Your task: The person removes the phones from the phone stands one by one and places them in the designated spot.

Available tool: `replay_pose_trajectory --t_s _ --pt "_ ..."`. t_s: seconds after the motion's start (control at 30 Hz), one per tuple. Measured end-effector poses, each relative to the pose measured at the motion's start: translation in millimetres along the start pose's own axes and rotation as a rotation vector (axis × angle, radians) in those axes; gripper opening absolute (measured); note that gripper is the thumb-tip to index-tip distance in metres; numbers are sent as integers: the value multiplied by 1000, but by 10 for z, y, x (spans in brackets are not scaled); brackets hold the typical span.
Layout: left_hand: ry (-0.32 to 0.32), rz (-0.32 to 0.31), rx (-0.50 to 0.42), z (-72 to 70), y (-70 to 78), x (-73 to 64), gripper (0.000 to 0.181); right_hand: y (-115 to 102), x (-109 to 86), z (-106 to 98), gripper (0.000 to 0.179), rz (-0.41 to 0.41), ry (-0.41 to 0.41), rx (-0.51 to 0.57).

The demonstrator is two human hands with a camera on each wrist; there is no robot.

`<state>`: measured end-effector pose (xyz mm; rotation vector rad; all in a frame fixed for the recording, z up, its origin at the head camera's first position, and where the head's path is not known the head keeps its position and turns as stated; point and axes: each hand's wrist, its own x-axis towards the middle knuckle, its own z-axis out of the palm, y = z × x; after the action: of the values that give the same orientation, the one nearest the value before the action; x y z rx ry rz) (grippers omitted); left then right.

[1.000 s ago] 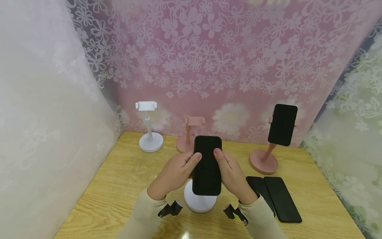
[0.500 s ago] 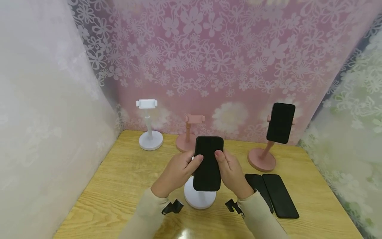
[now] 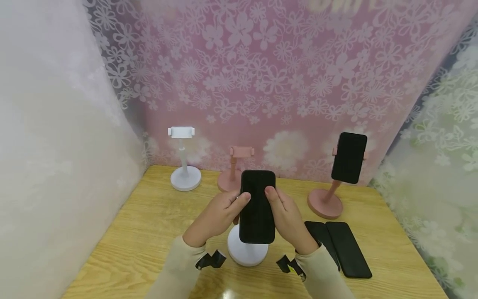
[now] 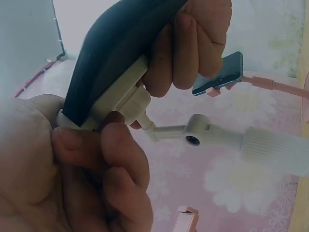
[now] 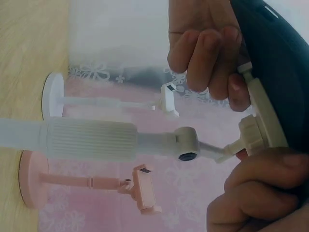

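Note:
A black phone (image 3: 257,216) is held upright in both hands, screen facing me. It sits in the clamp (image 5: 265,113) of a white phone stand, whose round base (image 3: 247,251) rests on the table below. My left hand (image 3: 216,214) grips the phone's left edge, thumb over the front and fingers curled by the clamp's end behind. On the opposite edge, my right hand (image 3: 289,216) grips the same way, with its fingers (image 4: 186,53) bent behind the phone. The stand's ribbed post (image 5: 91,139) and jointed neck show in the wrist views.
A white stand (image 3: 184,162) and a pink stand (image 3: 242,152) stand at the back. At the right, another pink stand (image 3: 325,203) carries a black phone (image 3: 349,158). Two black phones (image 3: 349,249) lie on the wooden table (image 3: 142,236) beside my right forearm.
Both hands keep their grip on the phone. It tipped slightly half a second ago and looks back at its former angle now. The head view has shifted a little.

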<state>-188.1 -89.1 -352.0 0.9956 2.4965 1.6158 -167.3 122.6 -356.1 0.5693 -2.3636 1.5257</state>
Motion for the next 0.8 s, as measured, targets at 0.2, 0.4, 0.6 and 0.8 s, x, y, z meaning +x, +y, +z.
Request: replay_pose_trajectory --t_s 0.2,0.4,0.6,0.8 --pt "19 33 2 36 -19 -15 42 33 -52 39 35 -45 -9 82" --pt "30 74 86 27 -2 27 35 72 -43 20 31 -98 27 43" --pt "19 83 128 1 2 10 27 121 -38 36 29 -174 48 46" --pt "56 62 110 -28 -4 -102 27 27 -44 -25 24 -204 61 -152"
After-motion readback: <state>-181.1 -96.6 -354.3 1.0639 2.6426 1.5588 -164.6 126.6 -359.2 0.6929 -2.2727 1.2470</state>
